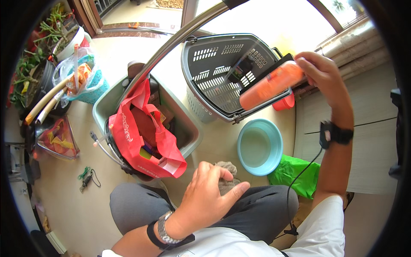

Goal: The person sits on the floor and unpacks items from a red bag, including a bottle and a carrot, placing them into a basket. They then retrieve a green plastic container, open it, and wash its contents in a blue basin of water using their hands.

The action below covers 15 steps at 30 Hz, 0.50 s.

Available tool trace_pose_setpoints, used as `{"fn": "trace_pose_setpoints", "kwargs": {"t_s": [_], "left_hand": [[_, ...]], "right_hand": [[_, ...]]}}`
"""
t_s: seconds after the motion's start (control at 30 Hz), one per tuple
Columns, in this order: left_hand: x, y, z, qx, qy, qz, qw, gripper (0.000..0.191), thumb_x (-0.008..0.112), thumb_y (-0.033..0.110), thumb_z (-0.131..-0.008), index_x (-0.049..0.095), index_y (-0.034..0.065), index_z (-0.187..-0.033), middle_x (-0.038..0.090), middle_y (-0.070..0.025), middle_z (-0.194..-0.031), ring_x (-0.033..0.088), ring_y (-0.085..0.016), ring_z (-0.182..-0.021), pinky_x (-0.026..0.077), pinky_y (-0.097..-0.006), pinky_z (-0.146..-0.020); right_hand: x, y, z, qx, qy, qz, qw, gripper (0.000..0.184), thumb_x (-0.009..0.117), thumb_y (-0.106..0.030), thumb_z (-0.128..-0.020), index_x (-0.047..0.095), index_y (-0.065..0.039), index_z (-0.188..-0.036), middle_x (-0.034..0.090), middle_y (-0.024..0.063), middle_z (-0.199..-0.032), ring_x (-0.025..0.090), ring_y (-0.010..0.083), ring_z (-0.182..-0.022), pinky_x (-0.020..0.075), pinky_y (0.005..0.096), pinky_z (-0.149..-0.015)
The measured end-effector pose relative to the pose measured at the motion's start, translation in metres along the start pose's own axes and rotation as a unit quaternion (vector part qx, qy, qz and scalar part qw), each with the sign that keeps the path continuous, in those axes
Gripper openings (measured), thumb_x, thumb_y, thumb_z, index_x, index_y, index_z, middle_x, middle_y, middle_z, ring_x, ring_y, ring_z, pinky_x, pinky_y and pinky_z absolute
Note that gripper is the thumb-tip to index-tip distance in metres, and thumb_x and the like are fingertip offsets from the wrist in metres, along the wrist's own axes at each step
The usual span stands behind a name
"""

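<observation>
My right hand [321, 72] grips one end of an orange bottle [273, 84], which is tilted and a little blurred. It hangs over the near right rim of a grey perforated plastic shopping basket [205, 96]. Inside the basket stands a dark bottle [241, 68]. My left hand [208, 196] is above my lap, thumb and fingers apart, with nothing visible in its grasp. Just beyond its fingers is a crumpled grey-brown cloth [227, 168], partly hidden by the hand. A light blue basin [260, 147] holding cloudy water sits right of the cloth.
Left of the basket, a grey-green bin [192, 136] holds a red bag [144, 141] with several items. A metal tube [179, 35] arches across the view. A green bag [297, 173] and red container [284, 102] flank the basin. Potted plants [41, 61] stand far left; cabinets [346, 147] line the right.
</observation>
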State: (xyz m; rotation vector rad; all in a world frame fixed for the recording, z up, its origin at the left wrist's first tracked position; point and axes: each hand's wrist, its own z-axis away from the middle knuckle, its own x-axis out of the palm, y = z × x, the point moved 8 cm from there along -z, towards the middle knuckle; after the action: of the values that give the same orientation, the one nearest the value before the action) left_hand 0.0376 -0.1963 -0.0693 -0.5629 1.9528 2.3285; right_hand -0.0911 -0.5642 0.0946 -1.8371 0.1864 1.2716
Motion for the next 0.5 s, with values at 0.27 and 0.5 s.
{"fn": "trace_pose_setpoints", "kwargs": {"t_s": [0.27, 0.5], "left_hand": [[-0.025, -0.002, -0.015, -0.041, -0.008, 0.019, 0.999, 0.043, 0.100, 0.032, -0.100, 0.077, 0.0030, -0.122, 0.065, -0.0210, -0.126, 0.068, -0.040, -0.119, 0.057, -0.0445, -0.107], [-0.049, 0.001, -0.026, -0.008, 0.082, -0.014, 0.997, 0.040, 0.100, 0.013, -0.092, 0.074, 0.0017, -0.119, 0.070, -0.0242, -0.124, 0.069, -0.048, -0.123, 0.055, -0.0522, -0.109]], "right_hand": [[0.143, 0.163, -0.151, 0.035, -0.089, 0.276, 0.956, 0.040, 0.082, -0.040, -0.110, 0.085, -0.008, -0.133, 0.087, 0.0161, -0.122, 0.082, 0.0377, -0.118, 0.0635, 0.0492, -0.103], [0.197, 0.238, -0.188, 0.099, -0.146, 0.366, 0.914, 0.033, 0.084, -0.037, -0.105, 0.089, -0.020, -0.132, 0.088, 0.0127, -0.132, 0.082, 0.0363, -0.130, 0.0643, 0.0497, -0.109]]}}
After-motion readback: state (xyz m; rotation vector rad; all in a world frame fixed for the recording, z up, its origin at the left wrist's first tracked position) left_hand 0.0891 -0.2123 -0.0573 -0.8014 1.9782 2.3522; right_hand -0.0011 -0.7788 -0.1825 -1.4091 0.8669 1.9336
